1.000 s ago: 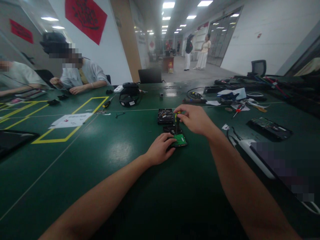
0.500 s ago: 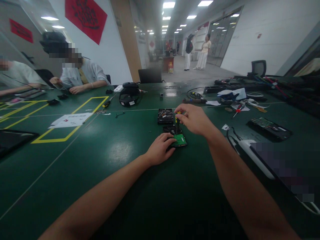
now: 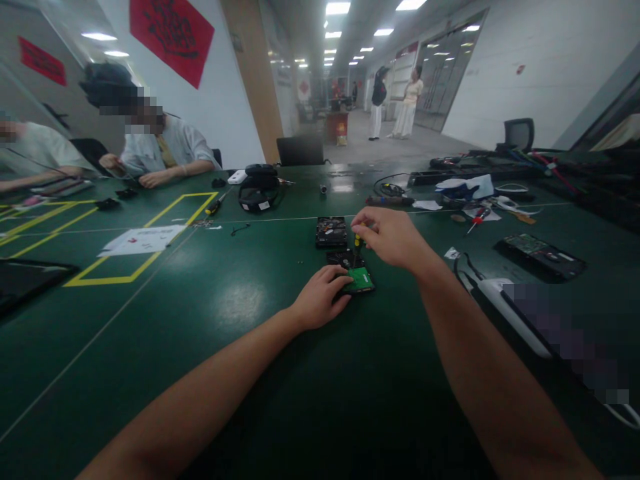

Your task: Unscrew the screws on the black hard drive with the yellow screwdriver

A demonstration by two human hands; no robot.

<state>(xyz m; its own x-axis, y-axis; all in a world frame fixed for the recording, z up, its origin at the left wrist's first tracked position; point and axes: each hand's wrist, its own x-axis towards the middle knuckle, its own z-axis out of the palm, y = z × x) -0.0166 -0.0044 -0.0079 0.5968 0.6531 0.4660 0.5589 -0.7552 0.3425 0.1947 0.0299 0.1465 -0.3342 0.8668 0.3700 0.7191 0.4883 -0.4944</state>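
Observation:
A hard drive [image 3: 361, 281] with a green circuit board facing up lies on the table in front of me. My left hand [image 3: 323, 298] is closed on its left side, fingers over the top and thumb at the near edge. Above the drive, my right hand [image 3: 385, 235] pinches the handle of a yellow-and-black screwdriver [image 3: 357, 244]. The screwdriver stands nearly upright with its tip down at the board; the exact contact point is too small to make out. Just beyond lies a second hard drive [image 3: 331, 232], dark, with its board side up.
On the right are another drive-like device [image 3: 540, 257], a tablet-like device [image 3: 560, 333] with a cable, and a red screwdriver [image 3: 479, 217]. A paper sheet [image 3: 143, 241] and another yellow-black screwdriver [image 3: 215, 205] lie left. A co-worker [image 3: 165, 147] sits across the table.
My right hand and the screwdriver handle have shifted very slightly to the right. My left hand and the drive stay in place.

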